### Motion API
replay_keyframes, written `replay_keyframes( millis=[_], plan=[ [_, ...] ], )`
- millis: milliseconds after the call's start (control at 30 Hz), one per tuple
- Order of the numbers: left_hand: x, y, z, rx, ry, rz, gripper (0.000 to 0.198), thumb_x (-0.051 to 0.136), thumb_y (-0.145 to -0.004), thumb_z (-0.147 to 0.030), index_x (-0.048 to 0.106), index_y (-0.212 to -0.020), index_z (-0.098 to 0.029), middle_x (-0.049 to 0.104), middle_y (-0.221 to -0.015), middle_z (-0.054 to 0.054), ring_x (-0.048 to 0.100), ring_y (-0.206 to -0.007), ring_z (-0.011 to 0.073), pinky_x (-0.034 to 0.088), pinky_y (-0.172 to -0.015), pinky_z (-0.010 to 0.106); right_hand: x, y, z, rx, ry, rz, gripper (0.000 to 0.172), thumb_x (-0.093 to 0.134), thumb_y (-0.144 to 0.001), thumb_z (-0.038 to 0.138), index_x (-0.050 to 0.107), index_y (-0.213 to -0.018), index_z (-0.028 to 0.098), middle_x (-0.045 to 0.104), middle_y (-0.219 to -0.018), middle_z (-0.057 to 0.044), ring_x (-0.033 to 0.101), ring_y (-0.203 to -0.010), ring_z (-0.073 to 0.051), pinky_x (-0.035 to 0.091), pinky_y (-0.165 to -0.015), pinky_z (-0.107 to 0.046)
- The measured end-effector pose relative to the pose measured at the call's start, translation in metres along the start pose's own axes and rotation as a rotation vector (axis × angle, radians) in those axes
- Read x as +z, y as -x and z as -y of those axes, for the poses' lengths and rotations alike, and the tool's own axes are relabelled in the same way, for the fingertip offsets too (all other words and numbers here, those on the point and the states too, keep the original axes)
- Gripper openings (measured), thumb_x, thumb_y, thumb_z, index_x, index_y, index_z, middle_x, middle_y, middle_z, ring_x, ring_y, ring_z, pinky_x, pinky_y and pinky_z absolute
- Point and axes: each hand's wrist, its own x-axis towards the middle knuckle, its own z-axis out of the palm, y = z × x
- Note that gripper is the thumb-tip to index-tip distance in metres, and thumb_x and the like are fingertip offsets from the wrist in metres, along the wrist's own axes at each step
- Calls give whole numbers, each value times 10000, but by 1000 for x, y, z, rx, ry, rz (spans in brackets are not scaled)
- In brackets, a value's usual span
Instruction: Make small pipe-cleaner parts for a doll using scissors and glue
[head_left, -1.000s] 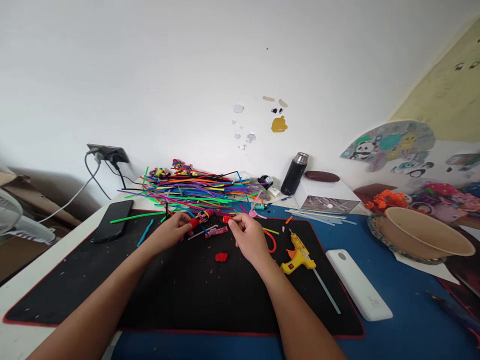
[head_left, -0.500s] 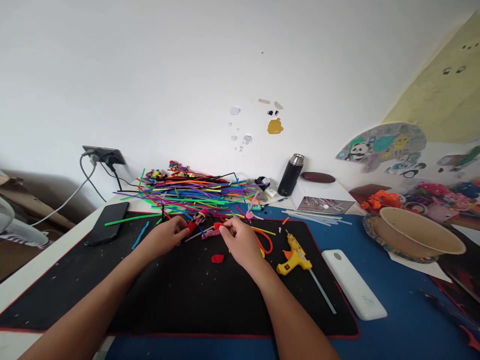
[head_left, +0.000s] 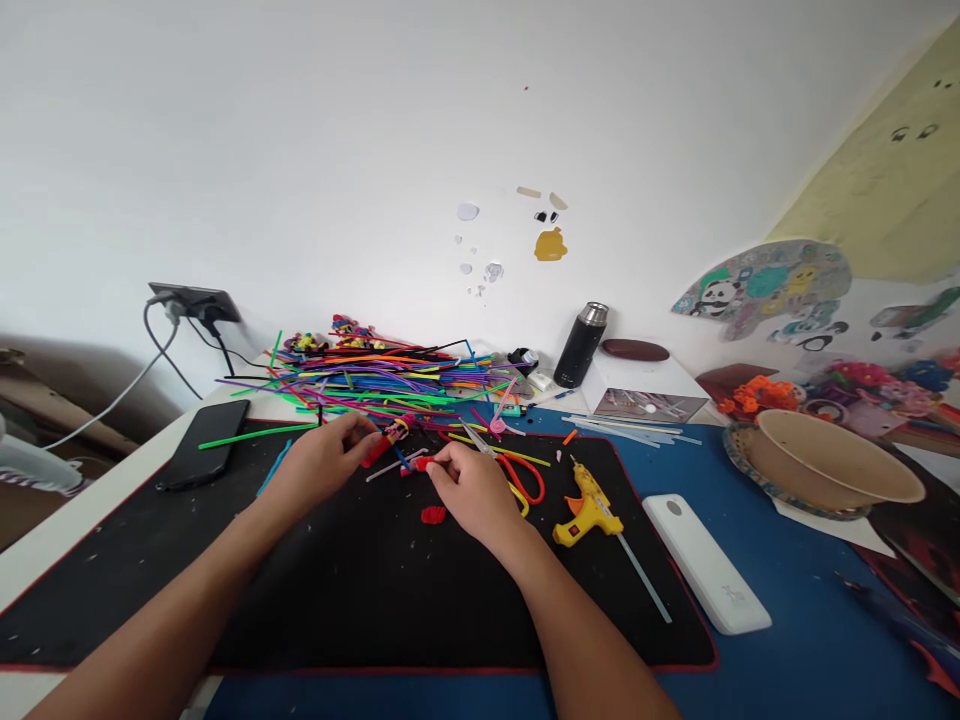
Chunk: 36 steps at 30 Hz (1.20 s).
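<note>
My left hand [head_left: 334, 455] is closed on a small red pipe-cleaner figure [head_left: 391, 432] with a pink and yellow top, above the black mat [head_left: 360, 590]. The fingers of my right hand [head_left: 472, 482] are pinched on a small red pipe-cleaner piece [head_left: 421, 464], a short way to the right of the figure. On the mat below lies another red coiled piece [head_left: 433, 515]. Beside my right hand rest scissors [head_left: 534, 482] with orange and yellow handles, partly hidden by that hand. A blue pipe cleaner [head_left: 403, 459] shows between my hands.
A heap of coloured pipe cleaners [head_left: 375, 375] spreads along the wall. To the right are a yellow glue gun [head_left: 589, 510], a white power bank [head_left: 705, 565], a black flask [head_left: 581, 345] and a beige bowl [head_left: 840, 460]. A black phone [head_left: 206, 445] lies at left.
My right hand has shifted slightly left and down with its red piece, uncovering more of the scissors. My left hand still holds the figure. The view has moved a little.
</note>
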Motion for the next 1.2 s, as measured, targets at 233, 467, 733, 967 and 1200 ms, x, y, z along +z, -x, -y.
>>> replay_keyframes(
  millis=[233,467,733,967,1200],
  plan=[
    [4,-11,-32,92,103,20,390,529,-903,-602,663,-891,-236,707,-752,18,572,-633,206,360,-587,296,-6,1,-2,-10,43,115,128,662,-946,317,714,-853,245,655,-676,32,544,-591,-140,288,-583,-262],
    [22,-8,-14,85,201,-44,402,544,-924,-601,681,-941,-223,709,-762,16,598,-668,203,402,-613,287,-4,3,1,-25,140,247,145,670,-930,253,732,-799,245,756,-763,2,639,-642,-168,303,-577,-264],
    [33,4,-13,158,114,54,311,495,-983,-514,687,-974,-270,754,-826,18,663,-710,228,413,-654,298,2,3,-3,-20,253,220,146,668,-941,259,745,-818,243,787,-814,-35,698,-737,-218,320,-598,-273],
    [40,5,-12,231,110,75,282,517,-997,-447,737,-1013,-272,802,-929,49,715,-762,238,437,-684,306,3,2,-5,6,267,210,201,657,-948,282,694,-757,232,737,-717,-21,639,-632,-190,280,-561,-273],
    [42,4,-7,273,127,73,281,527,-994,-417,758,-1052,-269,813,-940,62,732,-800,242,456,-694,310,6,1,-6,100,173,233,283,608,-983,327,613,-714,240,572,-446,46,536,-395,-156,307,-517,-270]
  ],
)
